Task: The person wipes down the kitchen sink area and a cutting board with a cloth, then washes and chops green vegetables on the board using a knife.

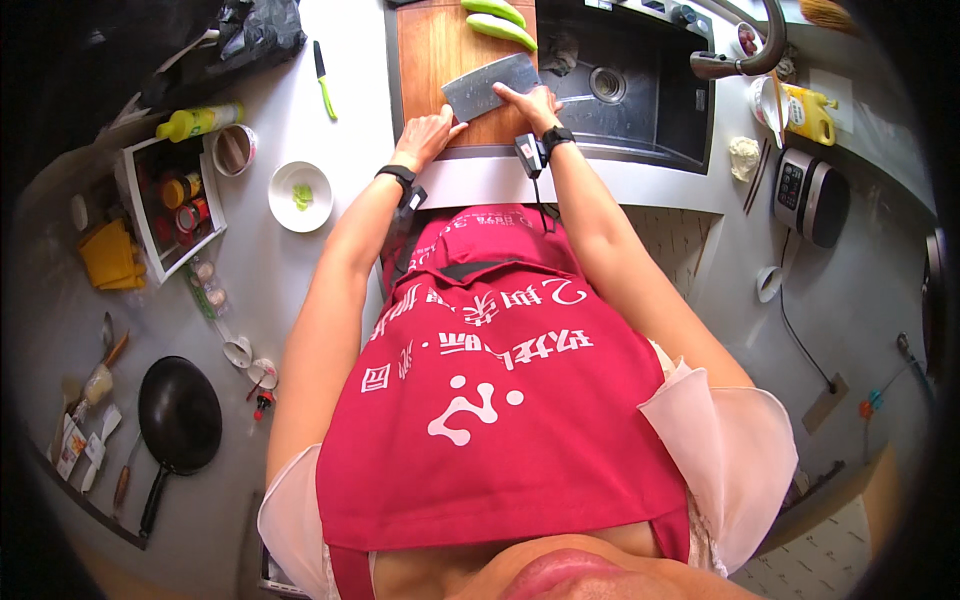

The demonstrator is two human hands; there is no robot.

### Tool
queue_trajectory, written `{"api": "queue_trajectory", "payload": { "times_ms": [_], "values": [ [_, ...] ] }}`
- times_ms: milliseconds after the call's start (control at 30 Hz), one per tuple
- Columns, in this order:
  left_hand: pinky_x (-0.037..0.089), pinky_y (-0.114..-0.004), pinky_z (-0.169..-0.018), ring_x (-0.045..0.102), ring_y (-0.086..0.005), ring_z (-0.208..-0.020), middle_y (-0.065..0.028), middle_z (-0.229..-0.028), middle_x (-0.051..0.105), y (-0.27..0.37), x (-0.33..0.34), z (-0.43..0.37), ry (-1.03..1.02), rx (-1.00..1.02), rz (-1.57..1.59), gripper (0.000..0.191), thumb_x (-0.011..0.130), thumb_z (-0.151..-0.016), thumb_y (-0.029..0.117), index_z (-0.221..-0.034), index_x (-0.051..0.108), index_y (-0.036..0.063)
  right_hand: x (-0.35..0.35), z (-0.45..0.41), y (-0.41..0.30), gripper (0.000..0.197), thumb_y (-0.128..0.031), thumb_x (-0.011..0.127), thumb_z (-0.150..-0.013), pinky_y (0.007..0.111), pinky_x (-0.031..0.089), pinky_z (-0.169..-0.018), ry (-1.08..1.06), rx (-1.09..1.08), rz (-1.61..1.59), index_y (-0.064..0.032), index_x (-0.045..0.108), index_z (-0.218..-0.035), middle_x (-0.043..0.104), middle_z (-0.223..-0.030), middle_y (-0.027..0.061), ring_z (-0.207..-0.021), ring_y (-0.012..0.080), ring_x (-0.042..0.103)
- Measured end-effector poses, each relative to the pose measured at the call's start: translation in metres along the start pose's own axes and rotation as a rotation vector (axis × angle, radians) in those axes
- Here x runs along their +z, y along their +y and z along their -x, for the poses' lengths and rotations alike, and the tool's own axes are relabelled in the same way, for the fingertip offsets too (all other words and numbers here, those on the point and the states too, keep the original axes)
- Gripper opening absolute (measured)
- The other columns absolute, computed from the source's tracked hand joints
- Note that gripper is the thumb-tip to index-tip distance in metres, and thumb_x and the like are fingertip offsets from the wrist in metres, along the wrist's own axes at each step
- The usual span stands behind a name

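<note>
My right hand (535, 106) grips a metal cleaver (491, 86), its thumb laid flat along the blade. The handle is hidden under that hand. The blade lies slantwise over a wooden cutting board (420, 45) beside the sink. My left hand (427, 137) is at the board's near left corner, fingertips by the blade's lower corner; whether they pinch something small there cannot be made out. Two pale green squash-like vegetables (499, 22) rest at the board's far end. Left of the board, a white bowl (300, 214) holds a few light green pieces.
A dark sink (637, 127) adjoins the board, under a faucet (739, 64). A green-handled knife (324, 82) lies on the left counter. Further left are a white bin of jars (217, 217) and a black wok (180, 416). A small appliance (810, 196) stands at right.
</note>
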State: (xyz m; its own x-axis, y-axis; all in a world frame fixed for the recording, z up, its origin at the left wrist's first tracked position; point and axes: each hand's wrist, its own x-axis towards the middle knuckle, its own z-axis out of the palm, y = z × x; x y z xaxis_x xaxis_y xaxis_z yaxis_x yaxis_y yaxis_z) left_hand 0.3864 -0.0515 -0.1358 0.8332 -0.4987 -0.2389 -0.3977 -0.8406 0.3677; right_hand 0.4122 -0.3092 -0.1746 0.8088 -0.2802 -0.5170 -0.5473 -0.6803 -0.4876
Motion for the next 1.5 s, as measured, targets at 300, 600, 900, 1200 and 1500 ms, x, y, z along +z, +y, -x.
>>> {"api": "queue_trajectory", "payload": {
  "times_ms": [300,600,900,1200,1500],
  "values": [
    [0.04,-0.03,-0.04,0.05,-0.016,-0.04,-0.0042,-0.052,0.052,-0.024,-0.043,0.038,-0.134,-0.291,1.193,0.054,0.048,-0.102,0.058,-0.08,0.051,0.0088,-0.026,0.031,-0.029,0.039,-0.027,0.08,-0.086,0.04,0.052,-0.087,0.32,-0.63,-0.157,-0.0093,0.065,-0.117,0.062,-0.099,0.0122,-0.095,0.0288,0.063],
    [0.03,-0.022,-0.034,0.036,-0.0059,-0.035,0.0037,-0.05,0.038,-0.029,-0.074,0.106,0.054,-0.36,1.591,0.055,0.046,-0.102,0.061,-0.082,0.046,0.01,0.004,0.017,-0.041,0.025,-0.015,0.075,-0.081,0.044,0.053,-0.087,0.257,-0.5,0.097,-0.0054,0.066,-0.102,0.068,-0.096,0.017,-0.096,0.034,0.065],
    [0.029,-0.022,-0.037,0.032,-0.0063,-0.037,0.0034,-0.054,0.038,-0.055,-0.102,0.24,0.679,-0.445,1.713,0.046,0.041,-0.107,0.051,-0.083,0.044,0.0118,0.112,0.15,-0.197,0.032,-0.008,0.077,-0.079,0.037,0.052,-0.086,-0.302,-1.092,-0.441,-0.0042,0.066,-0.109,0.067,-0.101,0.0126,-0.095,0.0268,0.066],
    [0.028,-0.022,-0.037,0.03,-0.0056,-0.037,0.0052,-0.053,0.036,-0.07,-0.111,0.271,0.828,-0.44,1.636,0.046,0.039,-0.107,0.052,-0.083,0.044,0.0135,0.124,0.155,-0.211,0.039,0.001,0.06,-0.084,0.032,0.049,-0.093,-0.997,-0.346,-0.899,0.0044,0.056,-0.122,0.061,-0.115,0.0117,-0.108,0.0228,0.06],
    [0.028,-0.021,-0.037,0.031,-0.0057,-0.038,0.0038,-0.053,0.036,-0.05,-0.11,0.2,0.565,-0.324,1.679,0.047,0.043,-0.107,0.05,-0.081,0.043,0.011,-0.009,0.112,-0.128,0.031,-0.002,0.053,-0.101,0.035,0.046,-0.111,-0.981,-0.237,-1.13,0.0066,0.052,-0.131,0.06,-0.131,0.0208,-0.127,0.028,0.059]
  ]
}}
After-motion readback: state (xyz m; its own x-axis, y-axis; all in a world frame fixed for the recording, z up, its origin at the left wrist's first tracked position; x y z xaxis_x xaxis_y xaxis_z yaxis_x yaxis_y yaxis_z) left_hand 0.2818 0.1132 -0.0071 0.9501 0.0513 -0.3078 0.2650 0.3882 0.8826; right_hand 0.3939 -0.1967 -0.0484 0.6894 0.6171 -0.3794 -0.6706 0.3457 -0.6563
